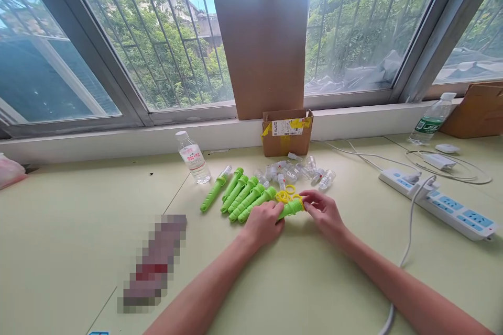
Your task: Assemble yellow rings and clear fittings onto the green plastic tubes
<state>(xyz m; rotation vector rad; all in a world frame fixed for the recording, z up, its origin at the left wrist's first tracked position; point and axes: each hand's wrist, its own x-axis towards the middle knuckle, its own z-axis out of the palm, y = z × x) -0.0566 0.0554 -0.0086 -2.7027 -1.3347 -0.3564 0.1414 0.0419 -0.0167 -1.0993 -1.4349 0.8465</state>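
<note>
My left hand (264, 224) is closed around a green plastic tube (291, 209) with a ridged, threaded end that points right. At that end my right hand (323, 211) pinches a yellow ring (302, 202), which is against the tube's mouth. Just behind lie several loose yellow rings (283, 196). To the left, several similar green tubes (245, 204) lie side by side. A separate green tube (214, 193) has a clear tip. Beyond the rings is a pile of clear plastic pieces (291, 171), some with white parts.
A water bottle (193, 158) and a small cardboard box (287, 141) stand at the back. On the right are a power strip (440, 204), cables, a white adapter (439, 161) and another bottle (430, 121). A blurred, pixelated object (155, 261) lies on the left. A cable passes under my right forearm.
</note>
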